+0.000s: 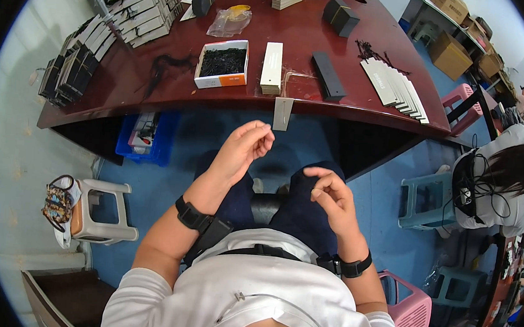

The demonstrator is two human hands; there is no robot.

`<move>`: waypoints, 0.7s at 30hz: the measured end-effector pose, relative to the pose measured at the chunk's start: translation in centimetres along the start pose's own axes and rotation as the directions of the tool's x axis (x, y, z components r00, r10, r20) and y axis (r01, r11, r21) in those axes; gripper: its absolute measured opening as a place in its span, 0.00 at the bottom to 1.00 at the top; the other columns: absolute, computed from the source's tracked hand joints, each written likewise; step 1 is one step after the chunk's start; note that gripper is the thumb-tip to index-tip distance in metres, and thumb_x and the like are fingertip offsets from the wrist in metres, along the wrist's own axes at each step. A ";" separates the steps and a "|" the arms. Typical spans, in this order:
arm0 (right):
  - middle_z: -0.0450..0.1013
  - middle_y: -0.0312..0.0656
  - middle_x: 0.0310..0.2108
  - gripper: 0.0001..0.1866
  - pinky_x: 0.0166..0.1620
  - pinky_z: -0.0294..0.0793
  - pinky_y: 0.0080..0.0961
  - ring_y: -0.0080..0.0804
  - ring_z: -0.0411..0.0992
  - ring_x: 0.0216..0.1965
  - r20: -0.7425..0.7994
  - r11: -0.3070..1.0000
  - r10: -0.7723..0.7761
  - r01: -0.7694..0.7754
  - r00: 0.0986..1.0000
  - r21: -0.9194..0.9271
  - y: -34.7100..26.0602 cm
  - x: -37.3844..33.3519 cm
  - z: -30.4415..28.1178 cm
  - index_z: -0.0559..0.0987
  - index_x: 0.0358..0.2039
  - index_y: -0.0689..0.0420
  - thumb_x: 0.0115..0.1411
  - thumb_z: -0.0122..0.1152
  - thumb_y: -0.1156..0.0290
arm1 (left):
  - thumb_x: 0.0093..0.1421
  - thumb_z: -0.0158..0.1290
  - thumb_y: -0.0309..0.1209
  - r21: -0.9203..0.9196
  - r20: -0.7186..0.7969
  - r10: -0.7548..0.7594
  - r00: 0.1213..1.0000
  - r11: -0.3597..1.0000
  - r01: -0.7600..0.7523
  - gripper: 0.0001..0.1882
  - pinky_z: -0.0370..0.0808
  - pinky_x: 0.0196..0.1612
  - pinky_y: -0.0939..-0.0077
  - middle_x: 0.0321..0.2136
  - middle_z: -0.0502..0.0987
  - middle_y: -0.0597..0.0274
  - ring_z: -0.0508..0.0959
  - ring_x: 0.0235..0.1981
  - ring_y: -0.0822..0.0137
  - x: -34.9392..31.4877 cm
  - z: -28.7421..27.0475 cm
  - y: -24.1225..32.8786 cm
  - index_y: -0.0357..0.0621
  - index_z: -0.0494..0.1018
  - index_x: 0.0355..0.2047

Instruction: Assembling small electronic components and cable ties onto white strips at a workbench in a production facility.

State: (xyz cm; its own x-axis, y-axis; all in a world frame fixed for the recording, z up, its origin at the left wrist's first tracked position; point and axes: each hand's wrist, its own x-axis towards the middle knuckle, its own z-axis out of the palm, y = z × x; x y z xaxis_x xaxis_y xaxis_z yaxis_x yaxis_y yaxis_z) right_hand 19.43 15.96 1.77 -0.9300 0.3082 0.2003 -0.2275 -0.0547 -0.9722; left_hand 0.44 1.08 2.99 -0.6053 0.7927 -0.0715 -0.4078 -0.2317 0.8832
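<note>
My left hand [245, 151] is raised before the table's front edge, fingers curled and thumb against them in a pinch; whether anything thin is in it I cannot make out. Lower and to the right, my right hand [332, 199] hovers over my lap, forefinger and thumb apart, nothing visible between them. Nearest my left hand, a pale card tag [282, 115] with a thin line down it hangs at the table edge. Behind it are a stack of white card tags [271, 68], an open box of black cords [223, 63] and a dark stack of cards [329, 76].
Fanned white tags with black cords [394, 91] lie at the right on the red-brown table [174, 100]. Bundled cards [141, 13] are piled far left. A plastic bag [229, 22] lies behind the box. A blue crate [163, 139] sits underneath. Another person [497, 181] sits at right.
</note>
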 end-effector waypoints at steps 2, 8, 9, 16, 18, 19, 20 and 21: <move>0.69 0.46 0.48 0.02 0.39 0.65 0.18 0.18 0.65 0.33 -0.001 0.985 -0.070 0.069 0.998 0.161 -0.7 1.0 0.1 0.71 0.27 0.59 0.57 0.53 0.78 | 0.63 0.46 0.34 -0.041 0.021 -0.003 1.000 0.999 0.004 0.10 0.67 0.31 0.86 0.23 0.70 0.70 0.69 0.26 0.79 1.9 0.4 0.3 0.45 0.68 0.27; 0.72 0.42 0.42 0.03 0.36 0.65 0.17 0.17 0.64 0.30 0.073 0.997 -0.073 0.075 0.995 -0.015 -0.2 3.0 0.8 0.69 0.27 0.60 0.57 0.52 0.78 | 0.63 0.47 0.34 -0.157 0.088 -0.032 0.996 0.987 0.046 0.09 0.67 0.31 0.86 0.23 0.70 0.69 0.69 0.25 0.79 4.9 -0.4 -0.3 0.45 0.68 0.27; 0.72 0.41 0.40 0.03 0.36 0.65 0.17 0.17 0.64 0.29 0.028 0.988 -0.040 0.044 0.999 -0.150 0.4 3.3 0.7 0.69 0.27 0.60 0.57 0.53 0.77 | 0.63 0.47 0.34 -0.098 0.046 -0.038 0.998 0.994 0.043 0.09 0.67 0.31 0.86 0.23 0.71 0.69 0.69 0.25 0.79 4.8 -0.6 -0.5 0.45 0.69 0.28; 0.72 0.38 0.35 0.03 0.35 0.65 0.16 0.17 0.62 0.27 0.025 0.987 0.021 -0.017 0.999 -0.161 2.9 0.7 1.3 0.70 0.28 0.61 0.57 0.53 0.77 | 0.63 0.48 0.32 0.393 -0.045 0.205 0.978 0.903 -0.172 0.08 0.67 0.33 0.86 0.27 0.74 0.68 0.70 0.27 0.81 2.8 -0.6 -0.1 0.42 0.72 0.36; 0.72 0.38 0.36 0.03 0.35 0.65 0.15 0.16 0.62 0.27 0.060 0.997 0.057 -0.053 0.997 -0.065 2.8 0.1 1.3 0.70 0.28 0.60 0.58 0.53 0.75 | 0.59 0.51 0.26 0.594 -0.024 0.509 0.861 0.700 -0.397 0.09 0.69 0.31 0.85 0.26 0.75 0.67 0.72 0.26 0.81 2.9 -0.3 0.5 0.39 0.72 0.40; 0.72 0.38 0.36 0.03 0.35 0.65 0.15 0.16 0.62 0.27 0.059 0.997 0.054 -0.051 0.997 -0.062 2.7 0.0 1.3 0.70 0.28 0.60 0.58 0.53 0.75 | 0.59 0.51 0.26 0.593 -0.018 0.512 0.859 0.697 -0.403 0.09 0.69 0.31 0.85 0.26 0.75 0.67 0.72 0.26 0.81 3.0 0.0 0.8 0.39 0.72 0.40; 0.72 0.39 0.37 0.03 0.34 0.65 0.15 0.16 0.62 0.27 0.077 0.997 0.080 -0.080 0.994 -0.004 2.6 0.0 1.4 0.70 0.29 0.59 0.59 0.53 0.74 | 0.58 0.51 0.26 0.673 -0.015 0.509 0.860 0.642 -0.368 0.11 0.69 0.29 0.85 0.24 0.74 0.68 0.71 0.24 0.81 3.1 0.3 1.0 0.41 0.72 0.42; 0.72 0.40 0.37 0.04 0.34 0.65 0.15 0.16 0.62 0.28 0.091 0.993 0.111 -0.115 0.990 0.040 2.5 0.0 1.4 0.70 0.30 0.58 0.60 0.53 0.73 | 0.57 0.52 0.25 0.746 -0.012 0.507 0.862 0.579 -0.330 0.13 0.68 0.28 0.85 0.23 0.74 0.68 0.70 0.22 0.81 3.2 0.6 1.2 0.42 0.72 0.44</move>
State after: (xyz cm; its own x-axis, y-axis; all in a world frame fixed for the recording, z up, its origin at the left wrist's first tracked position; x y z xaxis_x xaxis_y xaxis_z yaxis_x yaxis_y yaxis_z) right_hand 18.46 14.46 -0.53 -0.9719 0.2125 0.1010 -0.1302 -0.1280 -0.9832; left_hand -1.59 3.69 4.05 -0.7368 0.5590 0.3804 0.4733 0.0247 0.8806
